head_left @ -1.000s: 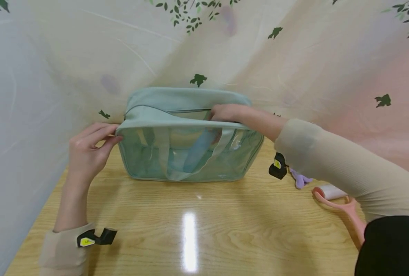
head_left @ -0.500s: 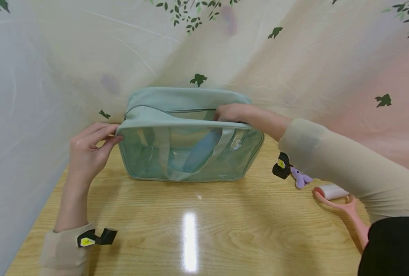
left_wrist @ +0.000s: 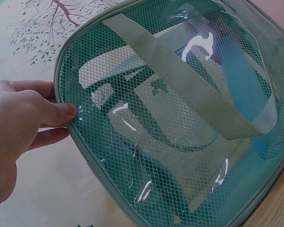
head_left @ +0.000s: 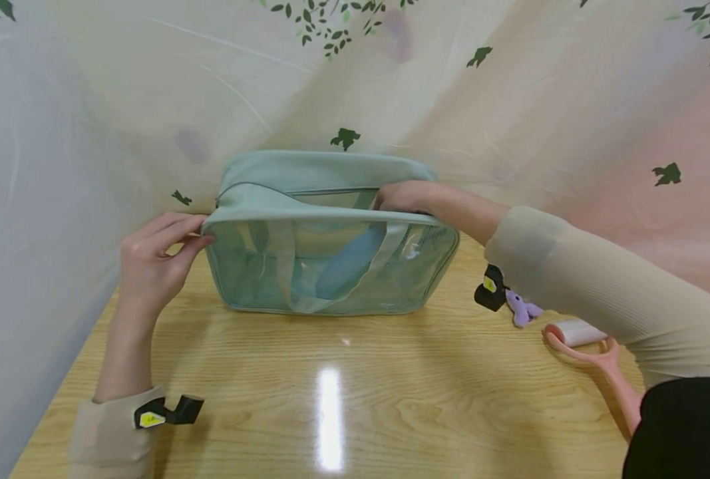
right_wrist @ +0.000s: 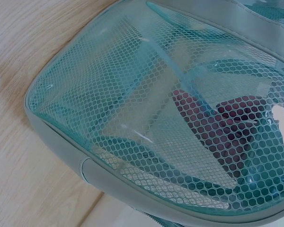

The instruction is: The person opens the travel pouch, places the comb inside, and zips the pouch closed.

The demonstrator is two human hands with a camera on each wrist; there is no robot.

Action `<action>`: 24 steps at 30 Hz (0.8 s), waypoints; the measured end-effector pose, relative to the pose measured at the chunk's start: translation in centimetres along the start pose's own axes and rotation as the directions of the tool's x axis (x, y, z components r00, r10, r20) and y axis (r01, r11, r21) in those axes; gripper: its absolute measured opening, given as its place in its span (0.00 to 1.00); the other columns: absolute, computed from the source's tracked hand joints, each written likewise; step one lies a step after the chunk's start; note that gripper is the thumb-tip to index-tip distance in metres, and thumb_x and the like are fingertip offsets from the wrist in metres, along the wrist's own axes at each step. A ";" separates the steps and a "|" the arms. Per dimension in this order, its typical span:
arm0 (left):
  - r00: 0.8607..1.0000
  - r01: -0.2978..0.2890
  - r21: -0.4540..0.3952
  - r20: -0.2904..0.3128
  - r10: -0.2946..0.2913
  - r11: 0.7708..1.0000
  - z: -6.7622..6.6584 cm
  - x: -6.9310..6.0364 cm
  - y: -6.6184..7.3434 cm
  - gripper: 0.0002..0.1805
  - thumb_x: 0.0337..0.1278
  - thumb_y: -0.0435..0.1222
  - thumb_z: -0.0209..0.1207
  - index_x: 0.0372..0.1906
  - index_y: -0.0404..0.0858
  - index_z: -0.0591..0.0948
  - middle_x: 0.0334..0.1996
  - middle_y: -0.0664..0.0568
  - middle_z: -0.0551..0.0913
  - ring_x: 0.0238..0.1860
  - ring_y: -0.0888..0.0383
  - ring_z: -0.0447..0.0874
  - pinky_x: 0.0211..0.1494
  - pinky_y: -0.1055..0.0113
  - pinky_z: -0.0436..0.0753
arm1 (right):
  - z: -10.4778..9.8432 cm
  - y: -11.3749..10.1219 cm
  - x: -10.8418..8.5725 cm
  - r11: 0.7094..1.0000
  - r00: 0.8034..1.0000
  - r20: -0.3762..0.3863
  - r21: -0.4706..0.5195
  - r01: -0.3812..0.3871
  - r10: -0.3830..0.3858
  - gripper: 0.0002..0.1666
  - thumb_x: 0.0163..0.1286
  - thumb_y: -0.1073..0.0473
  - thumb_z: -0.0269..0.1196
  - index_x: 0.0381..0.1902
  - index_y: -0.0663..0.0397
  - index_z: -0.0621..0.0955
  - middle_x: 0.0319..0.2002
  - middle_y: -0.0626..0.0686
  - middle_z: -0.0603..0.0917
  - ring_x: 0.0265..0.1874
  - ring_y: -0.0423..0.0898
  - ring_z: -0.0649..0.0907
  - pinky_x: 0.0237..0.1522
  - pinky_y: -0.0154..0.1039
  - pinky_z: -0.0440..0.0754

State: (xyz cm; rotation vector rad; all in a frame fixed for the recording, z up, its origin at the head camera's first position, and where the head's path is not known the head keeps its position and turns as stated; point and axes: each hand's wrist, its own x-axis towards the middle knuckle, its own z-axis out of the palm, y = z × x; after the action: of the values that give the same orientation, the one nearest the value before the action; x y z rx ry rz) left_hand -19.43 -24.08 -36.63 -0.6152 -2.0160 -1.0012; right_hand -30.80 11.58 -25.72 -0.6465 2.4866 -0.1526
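A mint-green bag with clear mesh sides point(head_left: 253, 266) stands upright on the table, its zipped top open. My left hand point(head_left: 157, 263) pinches its upper left corner; in the left wrist view the thumb and fingers of this hand point(left_wrist: 26, 113) grip the piped edge. Through the top opening reaches my right hand point(head_left: 405, 196), its fingers hidden in the head view behind the bag's front rim. Seen through the mesh in the right wrist view, the right fingers point(right_wrist: 199, 123) pinch a flat blue item point(right_wrist: 173, 64). That blue item point(head_left: 351, 263) leans inside the bag.
At the right of the table lie a small purple item point(head_left: 520, 309), a white roll point(head_left: 577, 332) and a pink handle point(head_left: 615, 372), partly beside the right sleeve. A patterned cloth point(head_left: 307, 93) hangs close behind the bag.
My right hand has shifted slightly to the right inside the opening, and the blue item's upper part has moved a little with it. My left hand and the bag stay nearly still.
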 end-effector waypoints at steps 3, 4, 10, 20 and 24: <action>1.000 -0.002 -0.004 0.001 0.002 1.000 0.0 0.1 -0.1 0.14 0.49 0.18 0.70 0.43 0.27 0.90 0.38 0.36 0.89 0.45 0.86 0.77 0.50 0.90 0.78 | 0.0 0.0 0.1 1.000 1.000 -0.001 -0.005 0.008 -0.008 0.17 0.71 0.60 0.55 0.46 0.57 0.89 0.39 0.51 0.88 0.31 0.42 0.77 0.35 0.31 0.74; 1.000 -0.003 -0.004 0.002 0.003 1.000 0.0 0.1 -0.2 0.14 0.49 0.18 0.70 0.43 0.26 0.90 0.38 0.36 0.89 0.45 0.86 0.77 0.50 0.90 0.78 | 0.0 0.0 0.0 1.000 1.000 0.001 -0.009 0.007 -0.007 0.16 0.71 0.59 0.55 0.44 0.57 0.88 0.37 0.50 0.87 0.31 0.42 0.77 0.35 0.32 0.74; 1.000 -0.006 0.003 -0.001 0.006 1.000 0.0 0.2 -0.4 0.14 0.49 0.18 0.70 0.43 0.27 0.90 0.38 0.36 0.90 0.45 0.86 0.77 0.49 0.90 0.78 | 0.0 0.1 -0.2 1.000 0.999 0.031 -0.018 -0.025 0.025 0.15 0.72 0.53 0.59 0.44 0.56 0.86 0.40 0.51 0.85 0.37 0.45 0.78 0.43 0.34 0.75; 1.000 -0.015 0.009 0.000 0.015 1.000 0.0 0.4 -0.5 0.14 0.49 0.17 0.70 0.43 0.27 0.90 0.38 0.36 0.89 0.45 0.87 0.76 0.50 0.90 0.78 | 0.0 0.5 0.1 0.998 0.994 0.112 -0.066 0.015 -0.007 0.19 0.66 0.55 0.63 0.16 0.43 0.72 0.16 0.39 0.69 0.18 0.36 0.69 0.25 0.29 0.68; 1.000 -0.012 0.010 0.003 0.012 1.000 0.1 0.4 -0.5 0.14 0.48 0.17 0.70 0.43 0.27 0.90 0.38 0.36 0.89 0.45 0.87 0.76 0.50 0.91 0.78 | -0.1 0.5 0.0 0.995 0.993 0.114 -0.100 0.020 -0.009 0.22 0.68 0.53 0.63 0.15 0.41 0.70 0.16 0.39 0.68 0.18 0.36 0.68 0.24 0.29 0.67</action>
State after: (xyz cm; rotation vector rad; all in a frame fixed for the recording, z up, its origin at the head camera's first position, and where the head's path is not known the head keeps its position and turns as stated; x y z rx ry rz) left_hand -20.02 -24.31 -36.59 -0.6231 -2.0161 -0.9830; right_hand -31.04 12.05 -25.78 -0.6955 2.3927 0.0049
